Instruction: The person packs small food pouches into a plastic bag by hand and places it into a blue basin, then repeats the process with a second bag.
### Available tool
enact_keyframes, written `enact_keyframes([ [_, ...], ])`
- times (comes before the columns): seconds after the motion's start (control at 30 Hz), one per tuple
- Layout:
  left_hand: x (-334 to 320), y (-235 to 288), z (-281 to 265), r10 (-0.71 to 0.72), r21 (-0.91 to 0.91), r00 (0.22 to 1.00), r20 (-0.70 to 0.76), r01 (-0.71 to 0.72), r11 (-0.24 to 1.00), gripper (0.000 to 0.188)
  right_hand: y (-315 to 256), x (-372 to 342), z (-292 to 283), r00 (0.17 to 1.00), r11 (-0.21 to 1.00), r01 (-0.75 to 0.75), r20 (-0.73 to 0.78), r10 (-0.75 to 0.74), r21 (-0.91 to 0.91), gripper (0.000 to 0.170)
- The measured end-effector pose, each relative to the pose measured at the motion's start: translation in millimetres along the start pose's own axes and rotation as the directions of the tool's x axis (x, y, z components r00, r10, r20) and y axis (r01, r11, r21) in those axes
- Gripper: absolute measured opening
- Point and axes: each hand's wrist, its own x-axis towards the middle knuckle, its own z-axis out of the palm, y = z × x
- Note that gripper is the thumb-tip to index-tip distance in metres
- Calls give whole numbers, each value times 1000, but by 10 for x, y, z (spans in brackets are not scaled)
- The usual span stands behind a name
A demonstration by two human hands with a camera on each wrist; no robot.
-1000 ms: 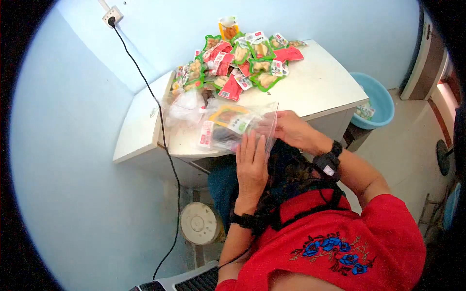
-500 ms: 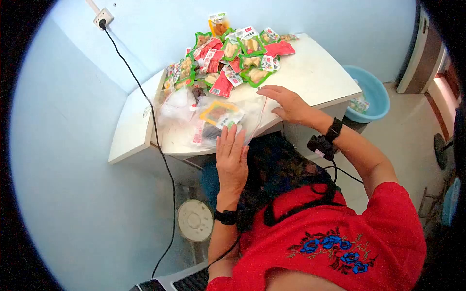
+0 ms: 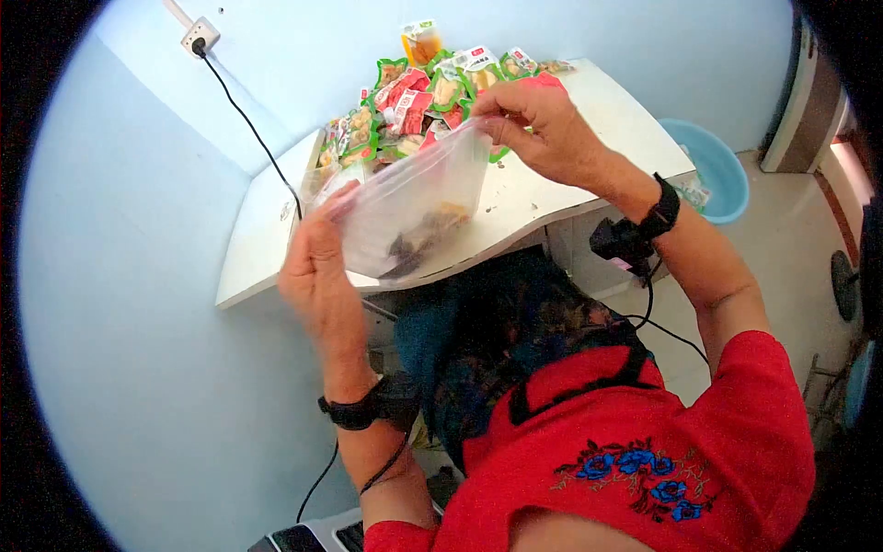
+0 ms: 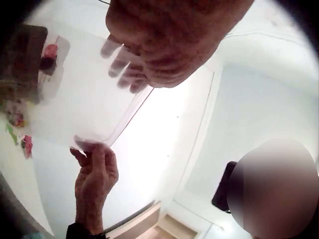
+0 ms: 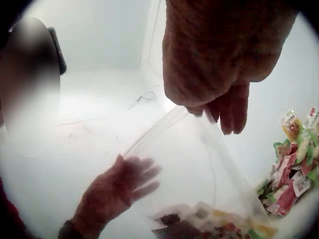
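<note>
A clear zip bag (image 3: 395, 212) is raised above the desk's front edge, with dark and yellow packets low inside it. The left hand (image 3: 324, 276) pinches one top corner, its fingers behind the film; in the left wrist view those fingers (image 4: 124, 69) show through the plastic. The right hand (image 3: 552, 138) pinches the other top corner between thumb and fingers. From the right wrist view, the right hand (image 5: 224, 64) is above the bag (image 5: 194, 164), and the packets (image 5: 184, 226) lie at its bottom.
Behind the bag, many green, red and yellow food packets (image 3: 405, 101) are heaped on the white desk (image 3: 625, 129) against the wall. A blue basin (image 3: 722, 175) stands right of the desk. A black cable (image 3: 248, 124) hangs from the wall socket (image 3: 200, 37).
The bag, lying on the desk with the left hand on it, is now lifted and tilted upright. The left hand has moved left to its corner; the right, free half a second ago, grips the other.
</note>
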Motion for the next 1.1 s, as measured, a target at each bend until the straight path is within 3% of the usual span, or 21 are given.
enact_keyframes([
  [0.2, -234, 52, -52, -269, -429, 963, -21, 235, 872, 35, -437, -105, -346, 988, 988, -101, 128, 86, 114, 20],
  [0.3, -383, 119, -112, -341, -462, 940, 31, 315, 829, 34, -671, -191, -533, 945, 967, -213, 283, 167, 140, 18],
  [0.4, -424, 208, -129, -308, -451, 951, 21, 284, 846, 41, -739, -221, -614, 959, 948, -218, 233, 163, 233, 20],
  [0.5, -501, 256, -113, -229, -474, 964, 136, 266, 839, 38, -691, -323, -589, 951, 930, -269, 223, 214, 253, 22],
  [0.53, -542, 207, -106, -271, -443, 949, 161, 315, 839, 38, -664, -361, -571, 950, 924, -280, 215, 227, 260, 23],
  [0.67, -767, -71, -24, -421, -379, 886, 195, 464, 801, 37, -529, -747, -455, 805, 656, -592, 385, 451, 469, 24],
  [0.77, -852, -71, 28, -437, -405, 869, 231, 494, 769, 35, -519, -938, -362, 777, 590, -627, 355, 519, 509, 24],
  [0.87, -878, -156, -9, -410, -374, 886, 215, 463, 804, 34, -505, -1027, -360, 832, 727, -555, 280, 479, 404, 24],
  [1.1, -1060, -160, 85, -440, -301, 851, 286, 516, 802, 30, -492, -1171, -447, 782, 641, -621, 302, 545, 451, 24],
])
